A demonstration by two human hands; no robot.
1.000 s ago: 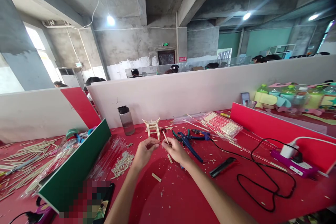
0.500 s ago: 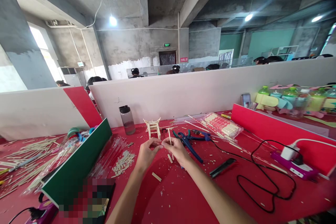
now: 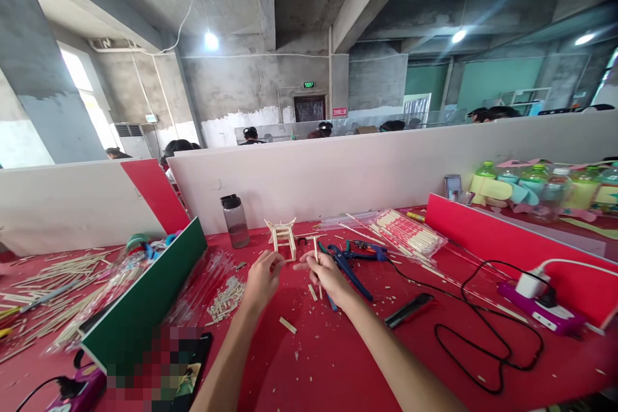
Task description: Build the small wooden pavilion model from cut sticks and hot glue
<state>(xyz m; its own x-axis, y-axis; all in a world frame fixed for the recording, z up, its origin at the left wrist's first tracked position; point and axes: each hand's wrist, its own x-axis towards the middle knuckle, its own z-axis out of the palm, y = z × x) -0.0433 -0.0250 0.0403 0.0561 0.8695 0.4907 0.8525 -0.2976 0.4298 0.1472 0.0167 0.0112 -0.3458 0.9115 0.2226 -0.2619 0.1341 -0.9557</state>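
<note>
My right hand [image 3: 329, 278] pinches a thin wooden stick [image 3: 315, 246] held upright, its tip showing above the fingers. My left hand [image 3: 263, 275] is apart from it, thumb and fingers curled together; anything between them is too small to make out. Just beyond both hands stands a small frame built of wooden sticks [image 3: 281, 236]. Blue-handled cutters [image 3: 355, 279] lie right of my right hand. Two short stick pieces [image 3: 288, 325] [image 3: 313, 293] rest on the red tabletop between my forearms.
A pile of cut stick bits [image 3: 226, 301] lies left of my left hand, near a dark water bottle [image 3: 235, 222]. A glue gun [image 3: 369, 250], its black cable [image 3: 502, 335] and a bag of sticks [image 3: 410, 235] are at right. Green [image 3: 149, 296] and red [image 3: 521, 257] dividers flank the workspace.
My hands, whose fingertips met before, have come apart. The left one has drawn back to the left, while the right one still holds the stick upright.
</note>
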